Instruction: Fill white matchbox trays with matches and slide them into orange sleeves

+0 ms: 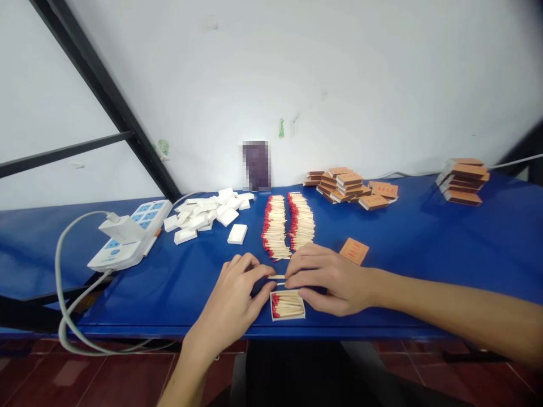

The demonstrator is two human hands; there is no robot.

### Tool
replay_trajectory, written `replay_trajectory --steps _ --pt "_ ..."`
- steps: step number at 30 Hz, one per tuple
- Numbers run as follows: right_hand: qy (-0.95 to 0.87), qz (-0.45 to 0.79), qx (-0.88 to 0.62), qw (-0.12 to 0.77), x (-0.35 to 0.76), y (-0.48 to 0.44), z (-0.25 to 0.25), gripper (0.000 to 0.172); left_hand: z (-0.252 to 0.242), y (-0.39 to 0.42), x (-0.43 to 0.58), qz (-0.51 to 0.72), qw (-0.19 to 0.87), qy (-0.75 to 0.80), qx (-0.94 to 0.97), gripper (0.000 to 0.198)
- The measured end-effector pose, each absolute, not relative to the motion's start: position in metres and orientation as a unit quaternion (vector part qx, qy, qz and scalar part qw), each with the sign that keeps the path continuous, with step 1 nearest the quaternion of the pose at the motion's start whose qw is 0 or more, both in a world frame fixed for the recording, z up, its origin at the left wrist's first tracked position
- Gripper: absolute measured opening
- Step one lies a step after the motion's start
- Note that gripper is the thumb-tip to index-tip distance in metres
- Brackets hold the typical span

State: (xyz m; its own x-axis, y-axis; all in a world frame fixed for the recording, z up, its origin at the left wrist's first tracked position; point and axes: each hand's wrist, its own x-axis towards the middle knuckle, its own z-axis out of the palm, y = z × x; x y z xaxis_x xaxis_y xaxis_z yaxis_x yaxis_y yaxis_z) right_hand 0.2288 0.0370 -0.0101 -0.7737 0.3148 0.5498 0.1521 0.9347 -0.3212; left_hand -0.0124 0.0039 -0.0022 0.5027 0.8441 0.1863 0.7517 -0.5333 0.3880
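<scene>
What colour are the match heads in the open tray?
The match heads are red, clearest in the head view.

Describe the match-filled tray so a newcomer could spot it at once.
Start at the near edge of the blue table. There, between the left hand and the right hand, sits an open white tray. Unlike the white pieces heaped farther back on the left, it holds red-headed matches.

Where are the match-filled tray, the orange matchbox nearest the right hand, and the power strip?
Match-filled tray (pixel 288 319): head view, on its near rim.
Orange matchbox (pixel 354 251): head view, on its top face.
Power strip (pixel 146 217): head view, on its socket face.
</scene>
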Motion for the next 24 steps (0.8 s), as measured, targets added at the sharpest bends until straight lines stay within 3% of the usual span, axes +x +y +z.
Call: replay_trajectory --steps 9,24 --pt "-0.938 0.116 -0.073 0.320 0.2259 0.0318 -0.0154 0.031 -0.0053 0.0044 -0.0108 0.161 0.101 0.475 0.859 0.016" --pt "-0.946 0.132 -0.097 0.281 0.2291 0.0372 -0.0151 0.035 -0.0058 0.0042 -0.0126 0.129 0.066 0.485 0.863 0.019"
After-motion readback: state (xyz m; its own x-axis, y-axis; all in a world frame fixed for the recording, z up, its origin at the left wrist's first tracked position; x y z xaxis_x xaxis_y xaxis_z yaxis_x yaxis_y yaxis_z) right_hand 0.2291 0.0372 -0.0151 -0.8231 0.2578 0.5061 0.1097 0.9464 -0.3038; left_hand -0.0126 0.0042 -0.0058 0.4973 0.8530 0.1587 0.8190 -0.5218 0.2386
